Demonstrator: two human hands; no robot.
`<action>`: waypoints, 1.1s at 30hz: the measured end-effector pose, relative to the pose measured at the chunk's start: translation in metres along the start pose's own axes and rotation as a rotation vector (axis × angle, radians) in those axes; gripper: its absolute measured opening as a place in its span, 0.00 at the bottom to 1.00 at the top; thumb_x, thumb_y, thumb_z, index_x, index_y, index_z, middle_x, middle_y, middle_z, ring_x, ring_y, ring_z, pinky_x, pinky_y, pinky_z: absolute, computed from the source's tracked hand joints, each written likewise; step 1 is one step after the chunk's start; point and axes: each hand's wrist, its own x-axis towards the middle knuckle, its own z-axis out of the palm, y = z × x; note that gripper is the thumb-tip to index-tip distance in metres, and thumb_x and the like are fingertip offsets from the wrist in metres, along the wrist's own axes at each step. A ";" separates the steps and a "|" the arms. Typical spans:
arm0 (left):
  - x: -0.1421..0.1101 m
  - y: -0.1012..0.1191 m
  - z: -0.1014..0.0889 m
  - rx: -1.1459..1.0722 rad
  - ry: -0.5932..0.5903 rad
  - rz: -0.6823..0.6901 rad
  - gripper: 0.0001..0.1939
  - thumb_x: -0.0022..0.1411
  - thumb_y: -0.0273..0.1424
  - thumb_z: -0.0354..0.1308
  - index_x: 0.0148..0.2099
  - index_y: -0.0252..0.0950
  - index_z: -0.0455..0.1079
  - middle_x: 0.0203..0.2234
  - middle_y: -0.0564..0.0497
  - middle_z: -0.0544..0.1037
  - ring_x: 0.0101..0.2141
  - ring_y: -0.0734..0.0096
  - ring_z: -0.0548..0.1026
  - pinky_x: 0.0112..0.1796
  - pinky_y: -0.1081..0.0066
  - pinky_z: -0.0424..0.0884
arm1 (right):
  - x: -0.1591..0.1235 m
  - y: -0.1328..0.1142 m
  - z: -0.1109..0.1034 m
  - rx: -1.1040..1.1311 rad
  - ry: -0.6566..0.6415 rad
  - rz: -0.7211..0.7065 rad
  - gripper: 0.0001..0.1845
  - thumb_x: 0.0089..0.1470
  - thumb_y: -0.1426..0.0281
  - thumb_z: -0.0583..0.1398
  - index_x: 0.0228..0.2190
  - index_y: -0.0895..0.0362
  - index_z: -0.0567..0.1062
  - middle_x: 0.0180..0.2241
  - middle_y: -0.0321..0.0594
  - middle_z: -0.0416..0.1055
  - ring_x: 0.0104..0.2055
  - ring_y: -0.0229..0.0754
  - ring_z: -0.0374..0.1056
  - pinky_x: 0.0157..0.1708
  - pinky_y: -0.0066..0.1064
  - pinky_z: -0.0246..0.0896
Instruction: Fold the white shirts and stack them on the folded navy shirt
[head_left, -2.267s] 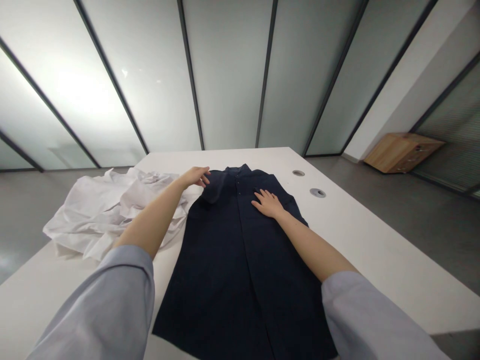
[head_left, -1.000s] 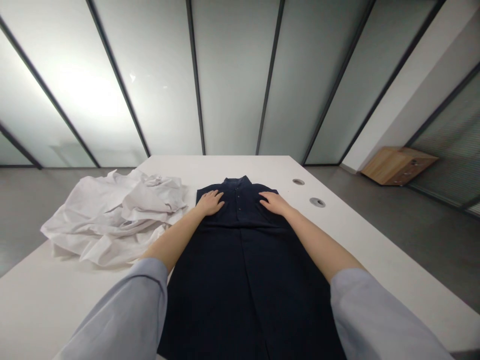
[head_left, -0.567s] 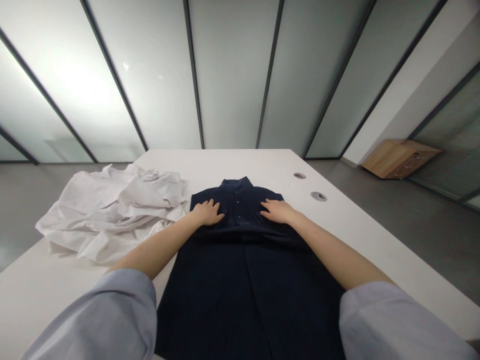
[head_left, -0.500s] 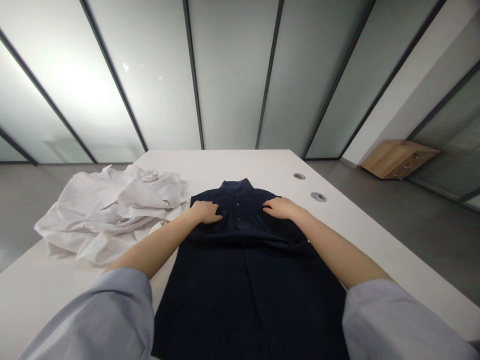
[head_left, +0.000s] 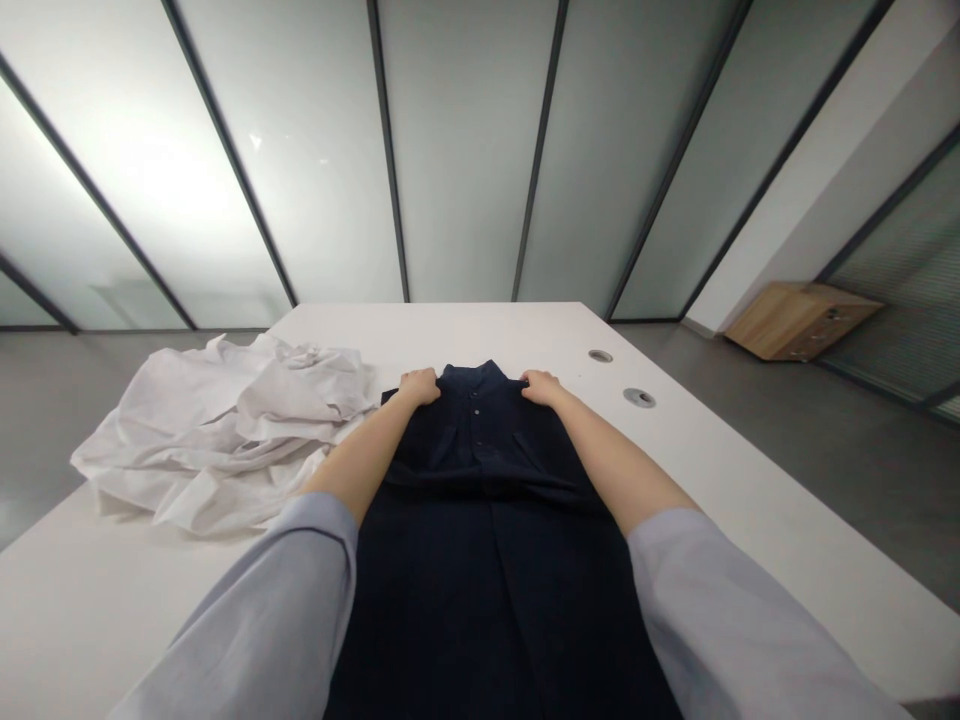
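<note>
The dark shirt [head_left: 487,540] lies front up along the middle of the table [head_left: 465,335], its collar pointing away and its bottom hem cut off by the lower edge of view. The left hand [head_left: 421,386] and right hand [head_left: 541,387] each pinch a shoulder of it, one on either side of the collar; the fingers are partly hidden. The forearms cover much of its sides, and the dark cloth makes the folds across the chest hard to read. Left of it, a crumpled white cloth [head_left: 232,430] hides part of the table's edge; its shape cannot be told.
</note>
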 end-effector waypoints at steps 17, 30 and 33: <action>-0.058 0.001 0.008 0.023 0.090 0.239 0.29 0.66 0.47 0.39 0.62 0.39 0.62 0.57 0.42 0.68 0.56 0.53 0.64 0.54 0.58 0.61 | -0.059 0.006 0.005 -0.028 0.071 -0.277 0.31 0.62 0.53 0.46 0.61 0.53 0.61 0.63 0.47 0.57 0.62 0.54 0.52 0.59 0.45 0.47; -0.029 0.024 0.034 -0.036 -0.050 0.011 0.47 0.59 0.61 0.33 0.70 0.36 0.45 0.68 0.37 0.45 0.65 0.41 0.45 0.57 0.37 0.49 | -0.051 -0.029 0.016 -0.025 -0.040 -0.140 0.41 0.60 0.44 0.40 0.66 0.54 0.48 0.69 0.47 0.38 0.69 0.57 0.34 0.63 0.53 0.31; -0.015 0.017 0.033 -0.039 0.057 0.029 0.46 0.60 0.61 0.34 0.70 0.37 0.46 0.67 0.38 0.48 0.65 0.43 0.48 0.58 0.42 0.50 | -0.050 -0.039 0.016 -0.005 -0.048 -0.108 0.41 0.59 0.44 0.40 0.66 0.52 0.51 0.68 0.47 0.41 0.68 0.61 0.36 0.62 0.57 0.31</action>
